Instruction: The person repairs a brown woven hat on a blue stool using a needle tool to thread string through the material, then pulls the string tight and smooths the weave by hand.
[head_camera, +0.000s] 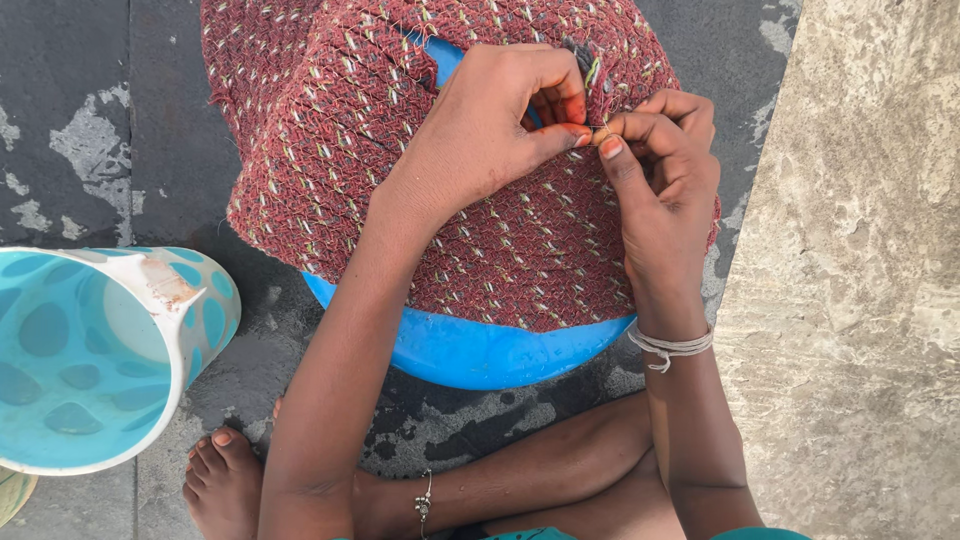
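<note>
Sitting on the dark floor (90, 110), a person works on a red woven mat (330, 130) with both hands. Far to the left lies a bucket (80, 350), tipped on its side with its open mouth showing. It is blue with round spots and a white rim, and no hand is near it. A bare foot (225, 480) rests just below it.

Next comes the mat. It is draped over a blue tub (480, 350), so the tub holds it up like a little hill. I think that makes the weave easy to reach and see.

The left hand (480, 130) comes in from below, with the arm long and nearly straight. It lies on top of the mat, and its thumb and fingers are pinched together on a thin thread (596, 128) at the mat's upper part.

Just to the right, the right hand (655, 170) meets it. Its wrist is bent and wears a pale string band (668, 346). Its thumb and first finger are pinched tight on the same thread, touching the left hand's fingertips. Holding so close together likely keeps the thread tight.

On the far right is a pale stone slab (860, 270).
</note>
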